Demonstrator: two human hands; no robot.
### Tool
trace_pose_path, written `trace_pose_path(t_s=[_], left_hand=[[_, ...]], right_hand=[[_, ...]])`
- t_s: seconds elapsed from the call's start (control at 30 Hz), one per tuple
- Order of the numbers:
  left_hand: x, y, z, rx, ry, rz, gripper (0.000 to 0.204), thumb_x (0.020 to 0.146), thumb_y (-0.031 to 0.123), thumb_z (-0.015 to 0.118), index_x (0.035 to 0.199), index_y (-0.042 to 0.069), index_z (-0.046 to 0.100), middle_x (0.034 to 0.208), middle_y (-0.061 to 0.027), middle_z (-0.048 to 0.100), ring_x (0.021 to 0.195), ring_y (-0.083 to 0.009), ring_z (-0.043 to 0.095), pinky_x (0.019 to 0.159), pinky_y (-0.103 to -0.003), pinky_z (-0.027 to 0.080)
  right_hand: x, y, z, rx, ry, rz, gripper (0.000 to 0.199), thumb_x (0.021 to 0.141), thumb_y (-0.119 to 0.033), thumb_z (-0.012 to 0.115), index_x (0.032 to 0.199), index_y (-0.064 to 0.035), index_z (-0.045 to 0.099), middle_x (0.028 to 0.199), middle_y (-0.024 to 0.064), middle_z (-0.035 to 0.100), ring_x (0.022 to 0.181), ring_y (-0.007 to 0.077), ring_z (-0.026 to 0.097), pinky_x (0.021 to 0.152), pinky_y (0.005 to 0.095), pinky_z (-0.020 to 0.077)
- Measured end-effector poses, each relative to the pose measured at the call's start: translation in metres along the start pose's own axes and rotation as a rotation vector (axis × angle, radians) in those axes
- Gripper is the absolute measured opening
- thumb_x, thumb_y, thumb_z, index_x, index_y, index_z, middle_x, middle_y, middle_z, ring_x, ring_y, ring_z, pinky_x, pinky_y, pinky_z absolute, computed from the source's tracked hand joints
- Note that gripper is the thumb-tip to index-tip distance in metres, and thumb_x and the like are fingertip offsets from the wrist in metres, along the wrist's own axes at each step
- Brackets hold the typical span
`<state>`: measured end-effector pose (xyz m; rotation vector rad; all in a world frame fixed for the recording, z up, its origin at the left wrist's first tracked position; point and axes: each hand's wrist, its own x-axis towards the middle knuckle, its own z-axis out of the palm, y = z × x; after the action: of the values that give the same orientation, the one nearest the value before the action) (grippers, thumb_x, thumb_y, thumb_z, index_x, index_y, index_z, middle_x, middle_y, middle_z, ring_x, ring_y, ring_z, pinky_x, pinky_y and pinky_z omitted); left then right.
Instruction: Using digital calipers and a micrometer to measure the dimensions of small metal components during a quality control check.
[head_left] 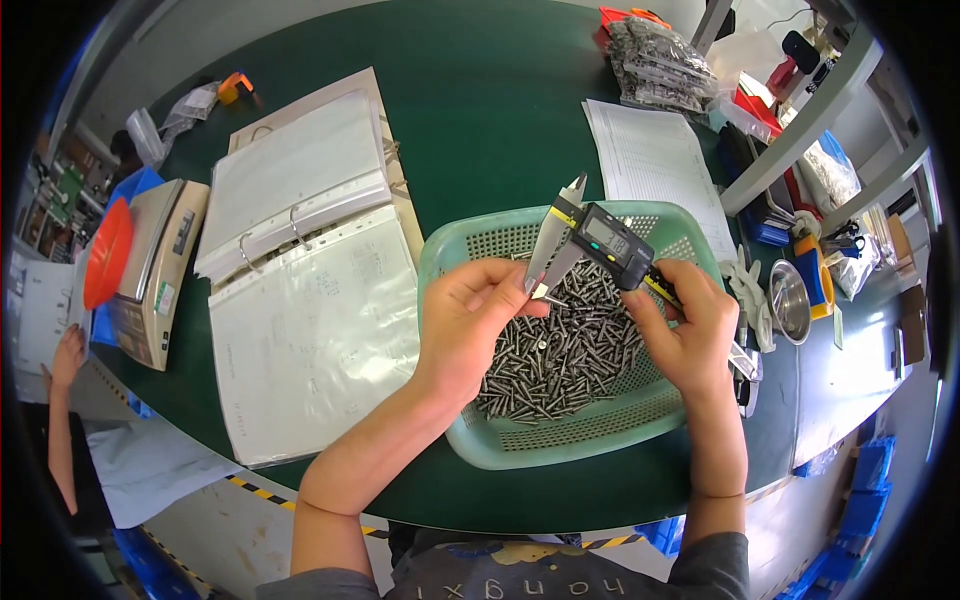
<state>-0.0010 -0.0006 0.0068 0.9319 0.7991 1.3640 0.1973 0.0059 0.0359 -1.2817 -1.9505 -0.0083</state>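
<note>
My right hand (690, 330) grips a digital caliper (600, 240) by its grey body, the display facing up. My left hand (470, 320) pinches a small metal screw (545, 296) between thumb and fingertips, right at the caliper's steel jaws. Both hands hover over a pale green perforated plastic basket (520, 445) that holds a heap of several dark metal screws (555, 365). The basket sits on a dark green table (480, 110).
An open ring binder (300, 250) with sheeted pages lies left of the basket. A weighing scale (155, 270) with an orange bowl stands at far left, near another person's hand (68, 352). A printed sheet (655, 165), bagged parts (655, 65) and a steel bowl (788, 300) lie to the right.
</note>
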Motion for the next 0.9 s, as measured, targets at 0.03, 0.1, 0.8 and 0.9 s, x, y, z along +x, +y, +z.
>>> trace_pose_path(t_s=[0.03, 0.1, 0.8, 0.9], left_hand=[[0.0004, -0.0005, -0.0021, -0.04, -0.033, -0.034, 0.016, 0.085, 0.014, 0.053, 0.087, -0.001, 0.058, 0.082, -0.0068, 0.059, 0.073, -0.0128, 0.056, 0.069, -0.026, 0.046], [0.0017, -0.0015, -0.0059, -0.081, -0.067, -0.066, 0.017, 0.085, 0.015, 0.053, 0.087, 0.0, 0.058, 0.082, -0.0063, 0.059, 0.073, -0.0125, 0.056, 0.07, -0.025, 0.045], [0.0023, -0.0002, -0.0062, -0.151, -0.07, -0.109, 0.02, 0.086, 0.019, 0.052, 0.088, 0.0, 0.058, 0.079, -0.0042, 0.058, 0.073, -0.0098, 0.054, 0.07, -0.024, 0.043], [0.0023, 0.0017, -0.0038, -0.166, -0.083, -0.119, 0.018, 0.084, 0.016, 0.052, 0.089, 0.0, 0.058, 0.08, -0.0053, 0.059, 0.075, -0.0106, 0.054, 0.071, -0.024, 0.042]], right_hand=[[0.0003, -0.0004, -0.0001, 0.005, 0.0, 0.004, 0.025, 0.066, -0.021, 0.071, 0.077, -0.0033, 0.057, 0.061, 0.005, 0.055, 0.042, 0.0153, 0.047, 0.039, 0.0256, 0.0371], [0.0005, -0.0006, -0.0006, 0.01, 0.0, 0.007, 0.025, 0.066, -0.021, 0.071, 0.077, -0.0034, 0.058, 0.061, 0.005, 0.055, 0.042, 0.0153, 0.047, 0.04, 0.0257, 0.0371], [0.0009, -0.0035, -0.0022, -0.035, 0.018, 0.02, 0.026, 0.063, -0.022, 0.072, 0.074, -0.0025, 0.058, 0.058, 0.006, 0.053, 0.042, 0.018, 0.046, 0.04, 0.0273, 0.0363], [0.0004, -0.006, -0.0075, -0.096, 0.002, 0.058, 0.027, 0.062, -0.023, 0.073, 0.073, -0.0027, 0.058, 0.057, 0.006, 0.053, 0.042, 0.0179, 0.047, 0.039, 0.0274, 0.0365]])
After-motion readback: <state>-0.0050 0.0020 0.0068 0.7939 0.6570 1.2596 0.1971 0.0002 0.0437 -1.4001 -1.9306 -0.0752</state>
